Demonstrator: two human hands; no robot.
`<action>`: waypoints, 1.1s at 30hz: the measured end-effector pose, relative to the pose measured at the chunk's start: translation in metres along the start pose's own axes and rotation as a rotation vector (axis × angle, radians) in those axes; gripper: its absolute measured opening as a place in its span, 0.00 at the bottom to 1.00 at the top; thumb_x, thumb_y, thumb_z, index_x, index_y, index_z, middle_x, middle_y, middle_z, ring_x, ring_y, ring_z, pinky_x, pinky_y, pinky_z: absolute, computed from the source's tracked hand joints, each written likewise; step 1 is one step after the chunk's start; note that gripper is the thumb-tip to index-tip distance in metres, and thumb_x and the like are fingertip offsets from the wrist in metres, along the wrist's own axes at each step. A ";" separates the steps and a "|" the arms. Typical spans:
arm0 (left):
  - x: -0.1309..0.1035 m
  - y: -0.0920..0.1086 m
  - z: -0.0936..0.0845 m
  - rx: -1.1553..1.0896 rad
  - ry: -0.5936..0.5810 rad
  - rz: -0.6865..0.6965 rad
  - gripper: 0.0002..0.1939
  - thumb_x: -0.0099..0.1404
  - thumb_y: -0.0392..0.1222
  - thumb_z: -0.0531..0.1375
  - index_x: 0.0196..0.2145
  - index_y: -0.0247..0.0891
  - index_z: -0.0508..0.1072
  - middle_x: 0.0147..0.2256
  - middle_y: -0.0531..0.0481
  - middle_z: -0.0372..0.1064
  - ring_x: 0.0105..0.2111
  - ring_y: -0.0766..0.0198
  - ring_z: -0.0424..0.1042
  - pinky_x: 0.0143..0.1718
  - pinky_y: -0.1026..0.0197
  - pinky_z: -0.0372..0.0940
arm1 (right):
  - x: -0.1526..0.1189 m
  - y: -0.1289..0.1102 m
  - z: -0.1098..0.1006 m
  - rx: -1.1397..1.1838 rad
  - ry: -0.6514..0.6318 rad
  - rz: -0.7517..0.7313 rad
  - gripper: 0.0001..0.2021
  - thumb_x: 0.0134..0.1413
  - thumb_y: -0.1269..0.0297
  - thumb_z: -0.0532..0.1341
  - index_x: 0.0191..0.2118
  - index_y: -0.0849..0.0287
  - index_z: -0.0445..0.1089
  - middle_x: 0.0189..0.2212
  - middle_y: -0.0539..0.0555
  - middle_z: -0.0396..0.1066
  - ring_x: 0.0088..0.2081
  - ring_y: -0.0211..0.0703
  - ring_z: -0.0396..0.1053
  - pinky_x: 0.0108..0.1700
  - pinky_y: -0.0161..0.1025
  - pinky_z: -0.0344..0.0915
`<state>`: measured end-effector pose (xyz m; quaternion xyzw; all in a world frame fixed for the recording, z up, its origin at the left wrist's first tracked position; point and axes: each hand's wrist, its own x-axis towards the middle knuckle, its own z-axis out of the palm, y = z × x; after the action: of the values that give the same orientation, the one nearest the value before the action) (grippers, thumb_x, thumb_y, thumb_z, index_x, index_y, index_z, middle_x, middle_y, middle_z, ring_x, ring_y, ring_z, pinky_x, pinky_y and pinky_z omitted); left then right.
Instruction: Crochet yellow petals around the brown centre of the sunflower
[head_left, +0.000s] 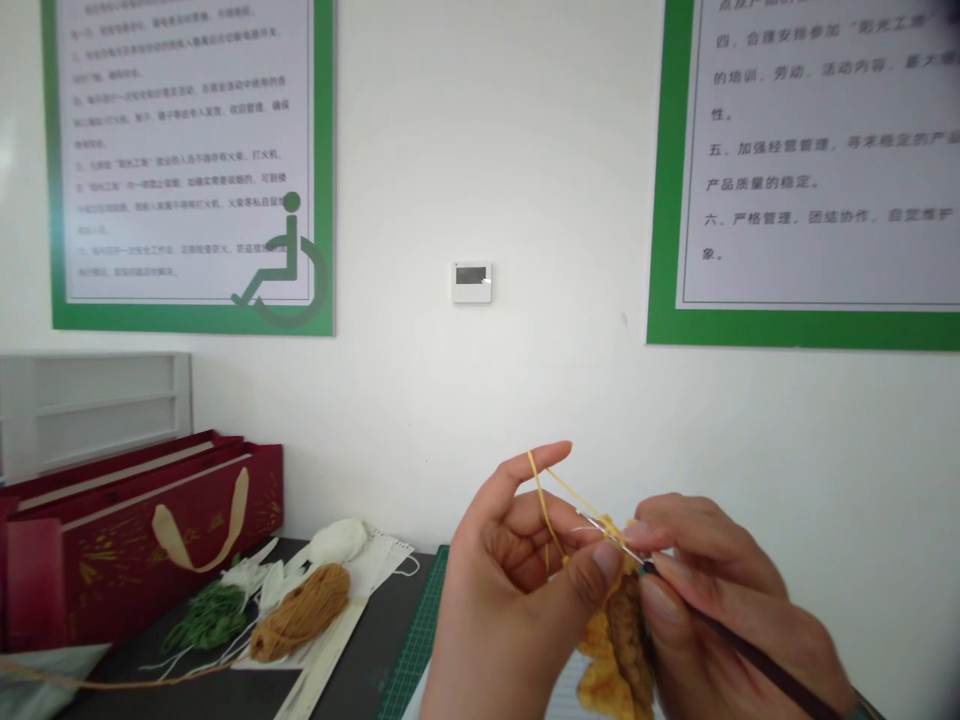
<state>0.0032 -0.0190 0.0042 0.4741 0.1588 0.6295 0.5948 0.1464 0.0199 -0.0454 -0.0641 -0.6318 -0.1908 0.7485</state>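
Note:
My left hand (517, 590) pinches a small crocheted piece (626, 630) in yellow and brown between thumb and fingers. Yellow yarn (541, 497) loops over its raised index finger and runs down to the work. In my right hand (720, 590) is a crochet hook (739, 640) with a dark handle and a thin metal shaft. The hook's tip lies at the top edge of the piece, near the left thumb, with yarn around it. My right fingertips are close against the piece, whose lower part hangs below both hands and is partly hidden by them.
On the dark table at left lie a brown yarn skein (301, 612), green yarn (206, 617) and white yarn (337, 541). Red gift bags (150, 540) stand behind them. A green cutting mat (412, 640) lies left of my hands. Green-framed posters (191, 322) hang on the wall.

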 end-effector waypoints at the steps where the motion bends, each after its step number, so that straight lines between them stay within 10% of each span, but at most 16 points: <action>1: 0.000 0.000 0.000 -0.004 0.000 0.008 0.32 0.51 0.33 0.77 0.54 0.39 0.77 0.26 0.55 0.75 0.27 0.67 0.72 0.33 0.65 0.67 | 0.001 0.000 0.001 0.008 0.007 0.015 0.18 0.52 0.82 0.64 0.46 0.56 0.76 0.40 0.54 0.78 0.37 0.47 0.75 0.35 0.51 0.72; 9: 0.004 -0.003 0.000 -0.035 -0.084 -0.066 0.40 0.45 0.31 0.80 0.56 0.34 0.75 0.25 0.55 0.75 0.27 0.67 0.73 0.34 0.65 0.69 | -0.007 0.002 0.009 -0.157 0.179 -0.084 0.10 0.58 0.76 0.66 0.36 0.51 0.77 0.36 0.51 0.75 0.35 0.44 0.74 0.33 0.46 0.74; 16: 0.004 -0.009 0.000 0.166 -0.005 0.178 0.36 0.58 0.36 0.74 0.62 0.46 0.70 0.27 0.55 0.74 0.29 0.65 0.72 0.34 0.63 0.67 | 0.008 -0.011 0.007 -0.356 0.181 -0.149 0.05 0.59 0.72 0.65 0.37 0.55 0.77 0.28 0.51 0.74 0.29 0.42 0.73 0.27 0.40 0.72; 21: 0.001 -0.014 -0.001 0.349 0.101 0.296 0.29 0.61 0.36 0.71 0.59 0.50 0.73 0.27 0.57 0.72 0.30 0.63 0.71 0.38 0.61 0.68 | 0.028 -0.019 -0.013 -0.274 -0.113 -0.120 0.08 0.59 0.74 0.64 0.43 0.57 0.76 0.27 0.54 0.77 0.27 0.44 0.75 0.25 0.41 0.75; 27: -0.002 -0.018 -0.002 0.510 0.133 0.360 0.24 0.62 0.33 0.68 0.55 0.49 0.78 0.27 0.56 0.72 0.30 0.62 0.71 0.39 0.59 0.68 | 0.025 -0.023 -0.007 -0.051 0.005 0.198 0.06 0.65 0.73 0.59 0.43 0.59 0.72 0.25 0.51 0.72 0.25 0.38 0.70 0.24 0.33 0.69; 33: 0.004 -0.007 -0.003 0.211 -0.023 0.208 0.23 0.59 0.30 0.71 0.51 0.43 0.79 0.25 0.55 0.74 0.28 0.66 0.70 0.35 0.63 0.66 | 0.023 -0.014 0.001 0.266 0.071 0.633 0.10 0.69 0.65 0.57 0.34 0.57 0.69 0.22 0.48 0.65 0.23 0.35 0.63 0.25 0.32 0.65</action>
<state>0.0059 -0.0132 -0.0009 0.5551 0.1672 0.6622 0.4748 0.1428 0.0024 -0.0250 -0.1522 -0.5734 0.1330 0.7940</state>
